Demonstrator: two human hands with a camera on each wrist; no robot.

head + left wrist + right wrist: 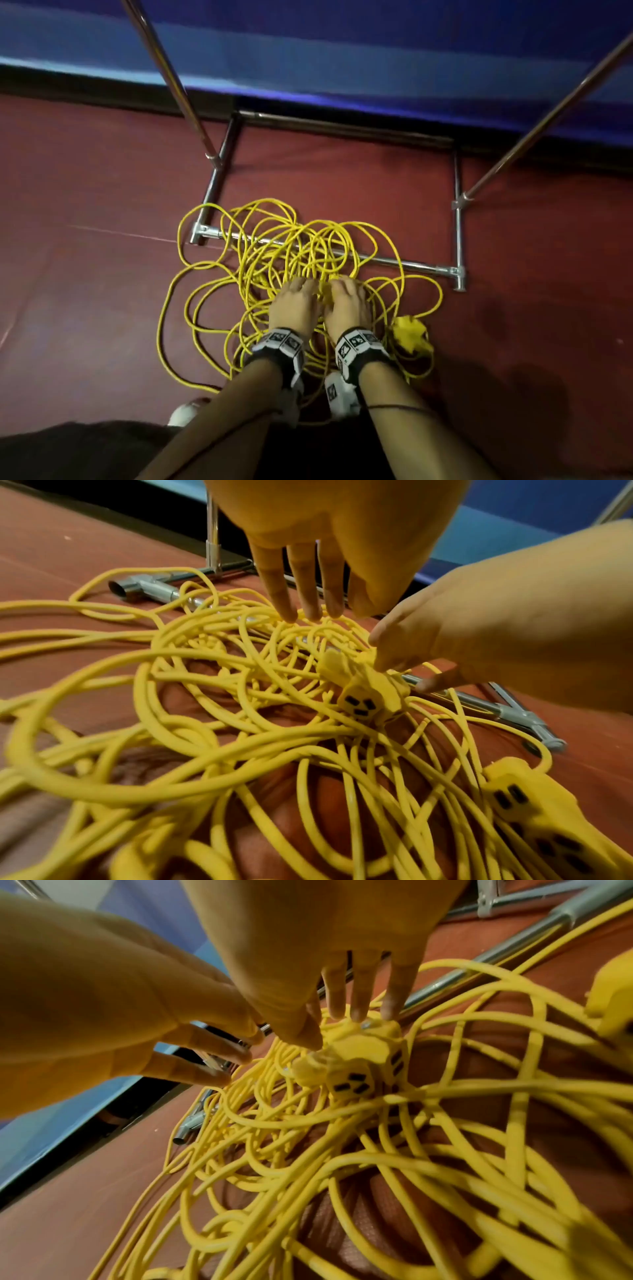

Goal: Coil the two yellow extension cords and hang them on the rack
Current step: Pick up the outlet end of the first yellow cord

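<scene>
Two yellow extension cords (260, 260) lie in one tangled heap on the red floor, draped over the front base bar of the metal rack (414, 265). My left hand (301, 287) reaches into the middle of the heap, its straight fingers (304, 607) touching the cord loops (205, 685). Right beside it, my right hand (342, 287) touches a yellow socket end (363, 1064) with thumb and straight fingertips (358, 1012); that socket end (366, 696) faces up with dark slots. A second socket block (409, 334) lies at the heap's right edge.
The rack's two slanted uprights (168, 65) rise left and right above the heap, and its base frame (458, 219) encloses bare red floor behind. A blue wall (376, 51) stands at the back. A white shoe (185, 413) shows at the lower left.
</scene>
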